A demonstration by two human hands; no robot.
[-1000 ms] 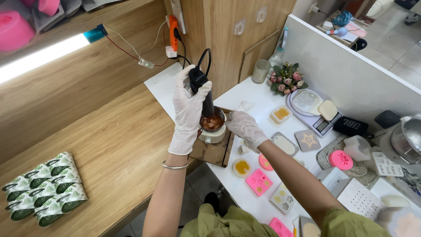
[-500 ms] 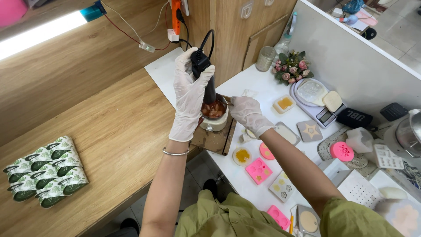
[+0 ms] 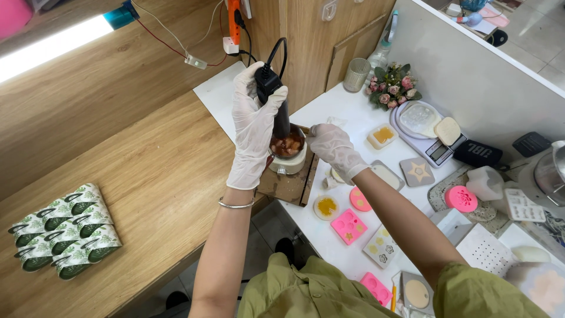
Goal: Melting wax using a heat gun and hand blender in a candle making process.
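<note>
My left hand, in a white glove, grips a black corded hand tool held upright, its lower end down in a small metal pot of amber chunks. The pot sits on a white base on a wooden board. My right hand, also gloved, rests against the pot's right side, fingers pinched at its rim.
On the white table lie pink moulds, a star-patterned mould, small tubs of yellow material, a scale, flowers and a glass cup. Green-and-white packets lie on the wooden counter at left.
The view has shifted slightly. Both hands stay at the pot, the left still holding the tool upright in it.
</note>
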